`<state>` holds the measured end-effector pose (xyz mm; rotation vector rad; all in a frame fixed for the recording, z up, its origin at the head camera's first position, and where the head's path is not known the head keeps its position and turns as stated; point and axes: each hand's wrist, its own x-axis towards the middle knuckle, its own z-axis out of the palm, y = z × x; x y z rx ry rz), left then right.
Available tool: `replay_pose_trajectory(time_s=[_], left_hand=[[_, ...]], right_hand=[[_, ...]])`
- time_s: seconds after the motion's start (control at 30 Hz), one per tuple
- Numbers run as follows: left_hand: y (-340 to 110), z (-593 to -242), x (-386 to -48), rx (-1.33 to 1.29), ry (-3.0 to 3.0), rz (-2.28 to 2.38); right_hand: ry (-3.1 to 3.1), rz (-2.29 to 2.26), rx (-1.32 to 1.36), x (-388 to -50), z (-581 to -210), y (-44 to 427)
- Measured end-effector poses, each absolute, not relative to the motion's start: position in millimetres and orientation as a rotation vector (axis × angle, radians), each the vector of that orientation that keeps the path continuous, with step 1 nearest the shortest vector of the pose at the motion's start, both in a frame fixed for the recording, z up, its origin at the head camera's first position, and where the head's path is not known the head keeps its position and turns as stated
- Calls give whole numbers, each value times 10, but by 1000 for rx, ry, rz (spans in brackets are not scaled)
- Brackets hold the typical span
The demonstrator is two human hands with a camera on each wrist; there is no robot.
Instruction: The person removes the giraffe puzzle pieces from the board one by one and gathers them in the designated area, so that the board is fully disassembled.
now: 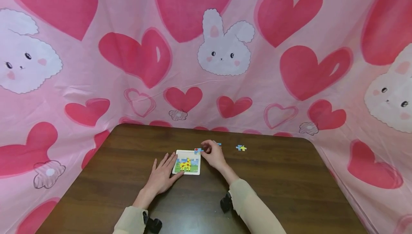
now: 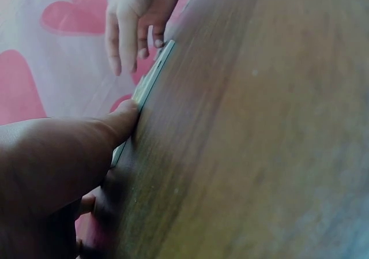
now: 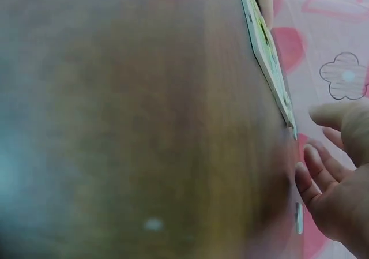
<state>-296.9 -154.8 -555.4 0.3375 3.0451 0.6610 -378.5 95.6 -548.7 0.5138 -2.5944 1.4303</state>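
A white-framed puzzle board with a giraffe picture in its lower part lies on the table. My left hand rests spread at its left side, fingertips at the left edge and thumb on the bottom edge; the left wrist view shows that thumb pressing the board's rim. A blue piece with a red spot lies over the board's top right corner. Beside it is my right hand, its fingers loosely bent. In the right wrist view the thumb and fingers of the right hand stand apart with nothing between them.
Behind the right hand, another piece shows partly. Farther right lies a blue and yellow piece or pieces. The brown table ends at a pink curtain with hearts and rabbits.
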Motion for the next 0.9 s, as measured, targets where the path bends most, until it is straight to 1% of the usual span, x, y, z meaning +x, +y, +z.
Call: replay_pose_trajectory(time_s=[0.13, 0.27, 0.37, 0.5, 0.6, 0.73, 0.9], left_hand=[[-1543, -5547, -2970, 340, 3045, 672], [-1540, -5544, -2964, 339, 3044, 669], [-1541, -5540, -2954, 336, 3044, 669], [-1543, -5537, -2953, 332, 3045, 667], [-1541, -5544, -2959, 331, 3050, 661], [-1537, -5547, -2955, 335, 3049, 653], [-1536, -5540, -2957, 333, 3046, 654]], right_hand=[[-2672, 1309, 638, -3843, -5486, 964], [-2662, 1233, 716, -3933, -5681, 977], [-2671, 1271, 705, -3925, -5697, 963], [-2752, 1347, 643, -3847, -5507, 940], [-2786, 1312, 680, -3876, -5493, 960], [-2776, 1269, 753, -3952, -5599, 1009], [-2724, 1224, 733, -3959, -5724, 1017]])
